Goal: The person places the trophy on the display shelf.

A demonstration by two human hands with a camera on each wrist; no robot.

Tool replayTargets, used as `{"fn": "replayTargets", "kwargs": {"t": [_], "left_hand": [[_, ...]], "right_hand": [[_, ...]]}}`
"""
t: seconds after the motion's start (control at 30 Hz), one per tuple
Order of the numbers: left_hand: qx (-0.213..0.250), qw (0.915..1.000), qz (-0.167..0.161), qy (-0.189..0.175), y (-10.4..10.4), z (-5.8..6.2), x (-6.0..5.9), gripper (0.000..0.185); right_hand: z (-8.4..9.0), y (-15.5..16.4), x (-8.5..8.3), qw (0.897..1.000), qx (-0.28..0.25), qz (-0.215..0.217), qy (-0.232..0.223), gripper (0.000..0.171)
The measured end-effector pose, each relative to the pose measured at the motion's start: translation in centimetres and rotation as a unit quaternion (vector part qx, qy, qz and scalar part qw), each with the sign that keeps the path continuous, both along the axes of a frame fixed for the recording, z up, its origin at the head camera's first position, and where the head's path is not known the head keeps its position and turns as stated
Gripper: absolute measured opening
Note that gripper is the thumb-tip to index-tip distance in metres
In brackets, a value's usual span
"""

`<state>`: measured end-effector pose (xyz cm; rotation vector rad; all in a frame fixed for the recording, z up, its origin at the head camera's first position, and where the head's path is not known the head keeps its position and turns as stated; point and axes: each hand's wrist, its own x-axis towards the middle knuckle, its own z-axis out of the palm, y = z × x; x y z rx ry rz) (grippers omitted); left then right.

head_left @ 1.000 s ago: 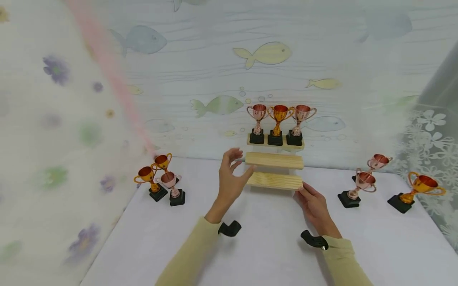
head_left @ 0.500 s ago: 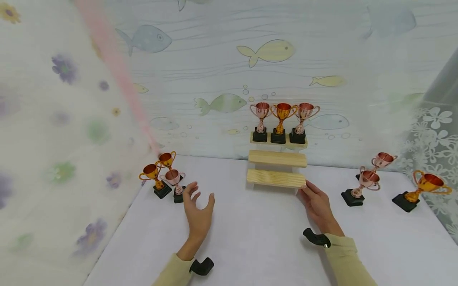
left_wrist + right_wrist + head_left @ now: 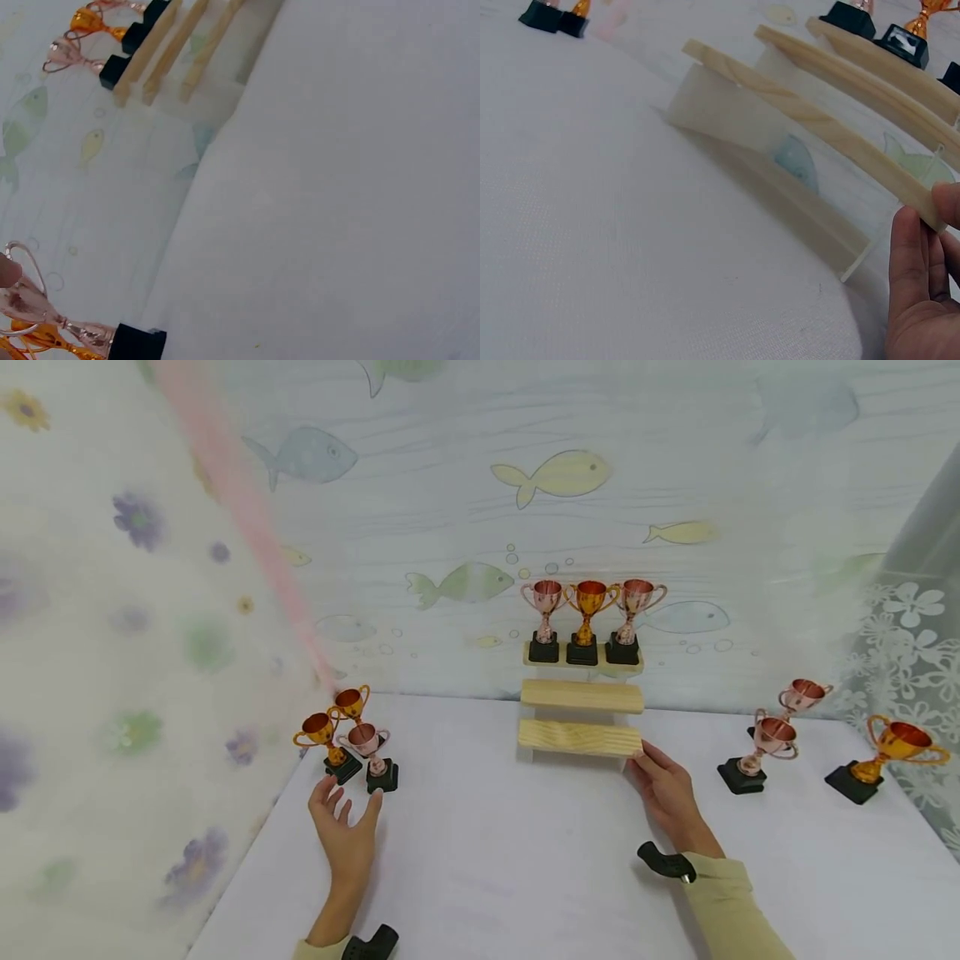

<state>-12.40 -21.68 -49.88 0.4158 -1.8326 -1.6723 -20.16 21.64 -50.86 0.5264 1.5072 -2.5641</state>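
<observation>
**Hand positions at the stepped trophy stand**

We see the left hand (image 3: 347, 831) above the white table (image 3: 525, 877), palm raised and fingers spread wide, holding nothing. It sits just in front of a cluster of three small trophies at the table's left rear. The nearest of these is a rose-pink metal trophy cup on a black square base (image 3: 371, 752); the fingertips are close to that base but apart from it. Behind it stand two gold metal trophy cups on black bases (image 3: 330, 735).

We see the right hand (image 3: 667, 793) resting at the right end of the three-tier stand of pale wooden slats (image 3: 579, 737). Its fingers lie nearly straight, side by side, against the clear side panel under the lowest slat; in the right wrist view a fingertip also meets the end of that slat (image 3: 810, 124).

The stand sits at the table's rear centre against the fish-patterned backdrop (image 3: 555, 472). Its top slat carries three trophies in a row (image 3: 588, 622): pink, gold, pink. Three more trophies (image 3: 810, 739) stand on the table to the right, well apart from the right hand.
</observation>
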Motion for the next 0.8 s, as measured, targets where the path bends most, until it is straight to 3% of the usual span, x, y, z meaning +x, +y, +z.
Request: {"fn": "replayTargets", "kwargs": {"t": [0.3,0.43,0.8], "left_hand": [[0.012,0.9985,-0.050,-0.022,-1.5,2.2,-1.5,0.090],[0.001,0.9969,-0.071,-0.035,-1.7,2.2,-2.2,0.090],[-0.012,0.9910,-0.133,-0.013,-1.8,2.2,-3.3,0.092]], "right_hand": [[-0.1,0.1,0.0,1.000,-0.002,0.003,0.004,0.063],[-0.1,0.1,0.0,1.000,0.002,0.002,0.001,0.063],[-0.4,0.0,0.0,1.000,0.003,-0.004,0.015,0.061]]}}
